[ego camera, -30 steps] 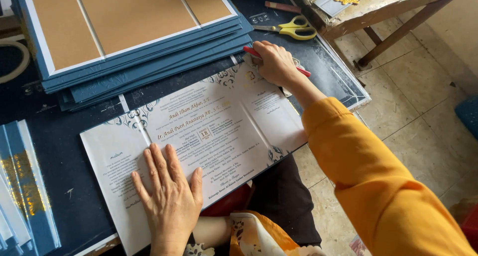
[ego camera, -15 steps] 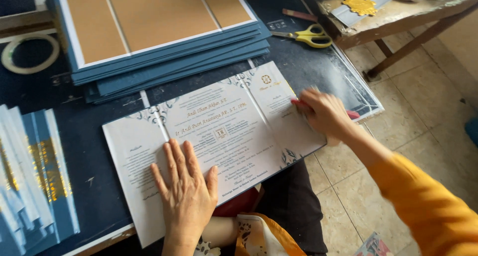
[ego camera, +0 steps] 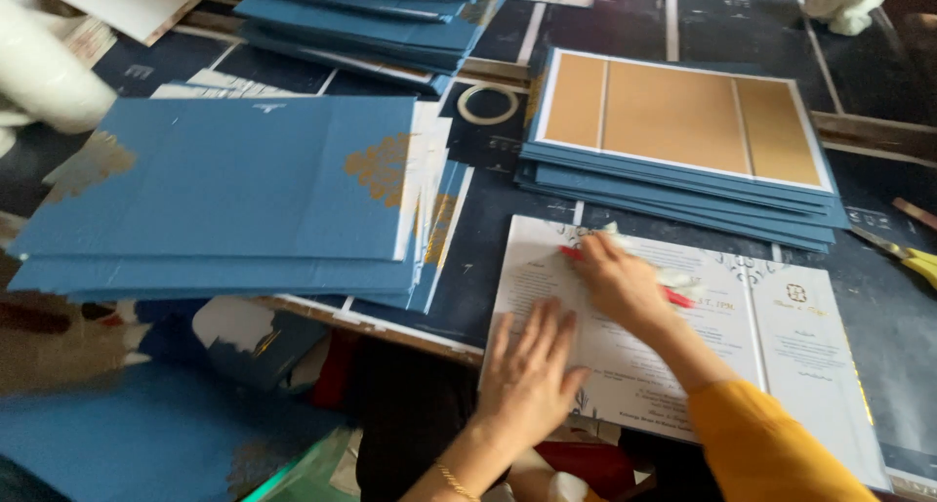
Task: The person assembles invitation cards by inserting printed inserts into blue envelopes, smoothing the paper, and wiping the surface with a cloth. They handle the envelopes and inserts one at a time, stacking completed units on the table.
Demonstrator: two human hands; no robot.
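Head view: a dark work table (ego camera: 508,229) is seen crowded with stacked stationery. A stack of blue folded covers (ego camera: 224,204) with gold ornament fills the left centre of the frame; another blue stack (ego camera: 371,14) sits at the upper centre. At upper right, a pile of blue boards topped by a tan-panelled sheet (ego camera: 683,121) is laid flat. A tape ring (ego camera: 488,104) lies between the stacks. Scissors (ego camera: 903,256) with yellow handles are partly cut off at the right edge.

The white printed card (ego camera: 781,346) — a three-panel sheet laid open — is at lower centre-right, just below the tan-topped pile.

The left hand (ego camera: 527,375) is pressed flat on the card's lower left area, fingers spread, nothing gripped. The right hand (ego camera: 620,282) is curled over the card's upper left panel, closed around a thin red stick-like tool (ego camera: 678,297); a bit of white material shows under the fingers, its kind cannot be told because of blur.

Handling judgement: the card looks light, thin, stiff enough to hold its folds, easily creased or smudged. Best held flat by palm pressure, or lifted by the edges — not pinched mid-panel.
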